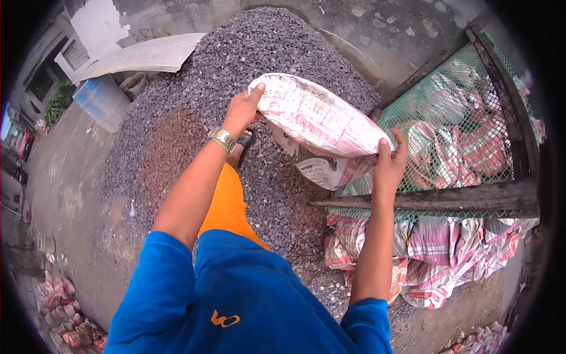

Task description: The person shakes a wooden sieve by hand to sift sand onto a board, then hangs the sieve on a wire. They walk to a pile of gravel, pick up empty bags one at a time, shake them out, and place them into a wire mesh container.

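Stretched between my two hands is a dusty white and red woven sack [321, 115], held by its mouth edge. My left hand [243, 111], with a metal watch on its wrist, pinches the upper left corner, thumb on top. At the lower right corner my right hand [390, 162] grips the edge between thumb and fingers. The sack's lower part hangs below, over the gravel, and its inside is hidden from me. Behind and under it rises a big pile of grey gravel [259, 44].
A wooden frame with green mesh [439, 130] stands close to my right hand. Filled sacks [433, 251] lie stacked below it. At left are a blue drum [101, 103] and a pale curved sheet [141, 56]. More sacks [65, 312] lie at lower left. A concrete wall [383, 35] stands behind.
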Motion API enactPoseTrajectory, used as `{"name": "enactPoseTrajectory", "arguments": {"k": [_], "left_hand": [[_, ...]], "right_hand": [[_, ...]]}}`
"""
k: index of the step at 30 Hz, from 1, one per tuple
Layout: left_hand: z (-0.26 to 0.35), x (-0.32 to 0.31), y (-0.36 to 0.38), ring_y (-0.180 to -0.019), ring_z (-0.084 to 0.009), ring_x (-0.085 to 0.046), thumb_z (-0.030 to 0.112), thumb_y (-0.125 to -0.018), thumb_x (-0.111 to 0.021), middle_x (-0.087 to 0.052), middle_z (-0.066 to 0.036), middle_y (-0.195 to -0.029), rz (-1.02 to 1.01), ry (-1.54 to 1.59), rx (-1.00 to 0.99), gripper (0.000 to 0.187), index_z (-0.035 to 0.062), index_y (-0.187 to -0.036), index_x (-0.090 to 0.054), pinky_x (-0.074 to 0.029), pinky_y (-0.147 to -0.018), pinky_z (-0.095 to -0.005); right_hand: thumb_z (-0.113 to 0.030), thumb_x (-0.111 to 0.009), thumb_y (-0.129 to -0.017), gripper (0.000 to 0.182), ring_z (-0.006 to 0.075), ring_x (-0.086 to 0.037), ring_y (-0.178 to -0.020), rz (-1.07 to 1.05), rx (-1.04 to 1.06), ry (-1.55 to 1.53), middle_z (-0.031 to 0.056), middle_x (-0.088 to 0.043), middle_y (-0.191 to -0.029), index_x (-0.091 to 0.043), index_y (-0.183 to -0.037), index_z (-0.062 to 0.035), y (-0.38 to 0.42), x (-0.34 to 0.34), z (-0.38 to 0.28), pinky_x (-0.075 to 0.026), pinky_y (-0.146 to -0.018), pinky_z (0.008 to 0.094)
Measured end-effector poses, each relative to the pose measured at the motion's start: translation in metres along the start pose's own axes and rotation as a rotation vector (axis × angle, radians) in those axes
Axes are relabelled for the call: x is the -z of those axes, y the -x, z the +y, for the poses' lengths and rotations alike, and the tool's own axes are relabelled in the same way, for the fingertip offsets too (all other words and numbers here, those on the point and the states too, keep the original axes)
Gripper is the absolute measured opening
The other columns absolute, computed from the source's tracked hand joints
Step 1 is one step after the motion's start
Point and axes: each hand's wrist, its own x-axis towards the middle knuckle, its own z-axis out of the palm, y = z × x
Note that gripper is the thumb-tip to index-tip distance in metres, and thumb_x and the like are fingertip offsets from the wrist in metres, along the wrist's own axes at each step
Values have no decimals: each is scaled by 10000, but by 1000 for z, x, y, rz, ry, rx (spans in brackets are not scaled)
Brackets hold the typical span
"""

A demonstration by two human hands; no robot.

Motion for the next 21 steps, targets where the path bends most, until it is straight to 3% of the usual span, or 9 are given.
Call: {"name": "enactPoseTrajectory", "arguments": {"k": [2,3,6,8,12,15,18,21], "left_hand": [[18,16,8,-650,-150,-633,594,-875,-509,-649,-124,-749,89,-21,-146,651,-41,-948,-634,-520,-598,-284],[43,20,28,-662,-147,-634,571,-892,-503,-653,-111,-763,92,195,-152,621,-32,-967,-633,-516,-610,-274],[53,51,24,-677,-138,-626,545,-903,-509,-663,-83,-825,34,-17,-196,593,-30,-994,-622,-520,-600,-282],[52,56,40,-655,-133,-615,547,-902,-511,-653,-75,-787,136,6,-259,585,-22,-958,-633,-503,-564,-282],[8,91,80,-678,-134,-619,533,-898,-533,-648,-60,-820,123,-95,-141,565,-9,-1027,-627,-519,-589,-277],[-43,106,122,-679,-134,-629,558,-887,-529,-664,-63,-886,134,109,87,582,22,-1101,-609,-532,-604,-279],[-128,121,161,-671,-140,-632,559,-884,-527,-663,-74,-908,172,311,287,584,35,-1133,-588,-536,-600,-283],[-196,144,224,-695,-143,-626,560,-867,-556,-657,-75,-899,337,483,500,576,21,-1062,-607,-532,-615,-293]], "right_hand": [[-99,-540,-912,363,57,-478,-673,-16,58,-23,71,-582,-991,-476,-1256,-3,9,-6,-22,-404,-615,215],[-104,-545,-911,366,51,-467,-663,-43,87,-32,67,-583,-988,-477,-1260,-14,16,-2,-26,-397,-602,214],[-90,-554,-900,361,54,-485,-665,-238,-228,91,23,-589,-844,-489,-1249,-23,17,-1,19,-391,-592,213],[-83,-563,-891,367,57,-492,-659,-214,-236,-61,-1,-563,-755,-492,-1247,-26,42,-14,25,-383,-590,207],[-53,-564,-867,400,53,-496,-654,-159,-417,-194,-5,-555,-728,-490,-1260,-35,102,-17,26,-365,-587,195],[-40,-559,-861,420,49,-487,-640,-240,-396,-79,-17,-534,-704,-482,-1273,-33,132,-12,15,-352,-574,190],[-34,-552,-862,419,49,-430,-622,-280,-372,50,-42,-434,-680,-494,-1276,-39,163,-29,9,-352,-585,205],[-14,-511,-884,410,65,-523,-741,-481,-395,64,19,-574,-870,-466,-1291,-30,206,-60,18,-430,-659,212]]}}
